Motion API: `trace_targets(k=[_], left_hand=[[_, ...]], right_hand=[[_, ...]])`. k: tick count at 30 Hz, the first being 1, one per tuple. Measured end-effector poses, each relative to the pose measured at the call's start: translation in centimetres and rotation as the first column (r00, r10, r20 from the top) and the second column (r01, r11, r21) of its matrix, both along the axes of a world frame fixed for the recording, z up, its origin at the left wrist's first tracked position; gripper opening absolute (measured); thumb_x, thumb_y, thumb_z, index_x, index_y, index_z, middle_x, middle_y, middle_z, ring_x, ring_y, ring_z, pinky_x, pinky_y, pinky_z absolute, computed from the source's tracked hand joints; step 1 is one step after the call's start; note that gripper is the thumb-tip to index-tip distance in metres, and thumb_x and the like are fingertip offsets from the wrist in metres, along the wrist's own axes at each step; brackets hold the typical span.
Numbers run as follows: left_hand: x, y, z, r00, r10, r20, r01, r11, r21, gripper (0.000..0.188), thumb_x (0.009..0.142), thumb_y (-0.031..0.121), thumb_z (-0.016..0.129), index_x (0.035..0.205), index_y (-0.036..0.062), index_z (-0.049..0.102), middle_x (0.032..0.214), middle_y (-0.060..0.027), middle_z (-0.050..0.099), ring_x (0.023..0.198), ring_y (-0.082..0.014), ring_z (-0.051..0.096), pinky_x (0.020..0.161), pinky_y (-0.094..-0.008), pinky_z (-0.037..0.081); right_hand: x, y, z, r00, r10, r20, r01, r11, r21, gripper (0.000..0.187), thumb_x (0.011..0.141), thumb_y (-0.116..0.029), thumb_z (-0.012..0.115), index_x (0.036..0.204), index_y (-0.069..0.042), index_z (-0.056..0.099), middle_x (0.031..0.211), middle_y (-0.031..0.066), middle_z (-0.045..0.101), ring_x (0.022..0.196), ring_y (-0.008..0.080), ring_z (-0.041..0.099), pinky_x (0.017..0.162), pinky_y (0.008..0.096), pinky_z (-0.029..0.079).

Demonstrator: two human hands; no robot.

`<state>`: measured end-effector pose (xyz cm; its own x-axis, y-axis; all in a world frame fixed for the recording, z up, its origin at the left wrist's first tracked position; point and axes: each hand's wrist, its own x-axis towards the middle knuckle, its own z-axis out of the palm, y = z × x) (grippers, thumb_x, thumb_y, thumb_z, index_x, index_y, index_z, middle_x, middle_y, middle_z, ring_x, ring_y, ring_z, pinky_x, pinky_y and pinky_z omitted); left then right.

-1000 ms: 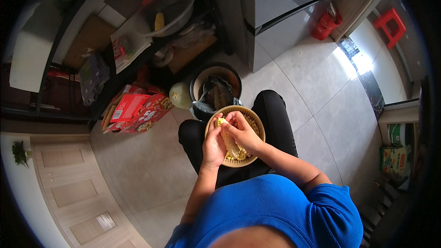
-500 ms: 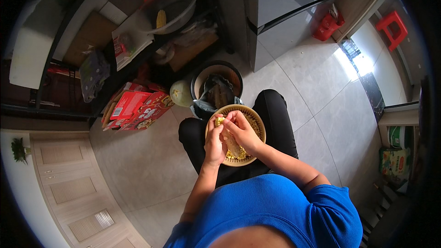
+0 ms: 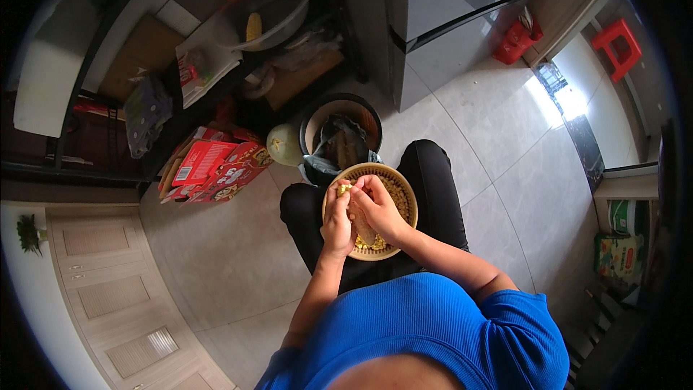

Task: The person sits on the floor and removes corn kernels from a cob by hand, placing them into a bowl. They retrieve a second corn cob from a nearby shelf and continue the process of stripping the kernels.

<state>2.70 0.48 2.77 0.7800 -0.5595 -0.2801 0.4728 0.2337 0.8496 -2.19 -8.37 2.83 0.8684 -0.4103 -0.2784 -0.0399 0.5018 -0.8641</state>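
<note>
Over a round tan basket (image 3: 414, 209), the left hand (image 3: 336, 230) curls around a corn cob (image 3: 363, 226), and the right hand (image 3: 383, 217) has its fingers bunched on the cob's end nearest the basket's far rim, though exact thumb contact is too small to tell. Working well probably means bracing the cob firmly with the left and pushing off a few kernels at a time, low inside the basket's rim. The cob looks pale and stripped along its length, yellow at that far tip.
</note>
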Motion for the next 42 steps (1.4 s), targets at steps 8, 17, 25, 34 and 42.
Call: trace_targets(k=[8,17,25,34,42], left_hand=[[0.0,-0.4,-0.2,0.99,0.006,0.142,-0.028,0.988,0.151,0.027,0.096,0.024,0.032,0.107,0.0056,0.047,0.103,-0.0058,0.054,0.096,-0.0145,0.052,0.087,-0.0263,0.041],[0.0,-0.2,-0.7,0.996,-0.01,0.092,0.002,0.996,0.087,0.031,0.095,0.027,0.031,0.109,0.0051,0.047,0.103,-0.0064,0.055,0.097,-0.0151,0.052,0.087,-0.0282,0.041],[0.4,0.5,1.2,0.979,-0.084,-0.184,0.054,0.985,-0.165,0.039,0.094,0.026,0.031,0.125,0.0051,0.04,0.118,-0.0084,0.048,0.105,-0.0169,0.049,0.092,-0.0292,0.038],[-1.0,0.2,1.3,0.994,-0.063,-0.09,0.053,0.992,-0.119,0.046,0.095,0.014,0.032,0.138,0.0012,0.023,0.14,-0.0115,0.028,0.127,-0.0194,0.032,0.105,-0.0305,0.025],[-2.8,-0.5,1.4,0.961,-0.022,0.275,-0.056,0.961,0.272,0.039,0.098,0.021,0.033,0.131,-0.0002,0.034,0.133,-0.0108,0.038,0.121,-0.019,0.037,0.102,-0.0297,0.029]], right_hand=[[0.1,0.0,-0.2,0.998,-0.044,-0.045,0.031,0.966,-0.255,0.016,0.09,-0.017,0.051,0.093,-0.004,0.043,0.08,0.003,0.049,0.074,0.01,0.048,0.067,0.0239,0.042],[-0.5,0.3,0.6,0.997,-0.063,-0.038,0.039,0.892,-0.451,0.008,0.09,-0.008,0.046,0.095,-0.003,0.042,0.083,0.0032,0.049,0.073,0.0091,0.047,0.065,0.0227,0.041],[-1.0,-1.2,-0.8,0.999,0.051,-0.005,-0.051,0.998,-0.033,0.008,0.091,-0.007,0.041,0.095,-0.004,0.046,0.085,0.0019,0.048,0.073,0.0069,0.045,0.065,0.021,0.04],[-1.4,-0.6,-1.1,1.0,-0.009,-0.021,-0.003,0.873,-0.488,0.018,0.091,-0.018,0.05,0.097,-0.002,0.048,0.077,0.0055,0.051,0.069,0.0093,0.047,0.061,0.0238,0.042],[-1.1,-0.4,-0.3,0.997,0.0,-0.072,-0.038,0.851,-0.524,0.021,0.09,-0.019,0.05,0.095,0.001,0.048,0.084,0.0206,0.056,0.076,0.0319,0.057,0.068,0.0363,0.045]])
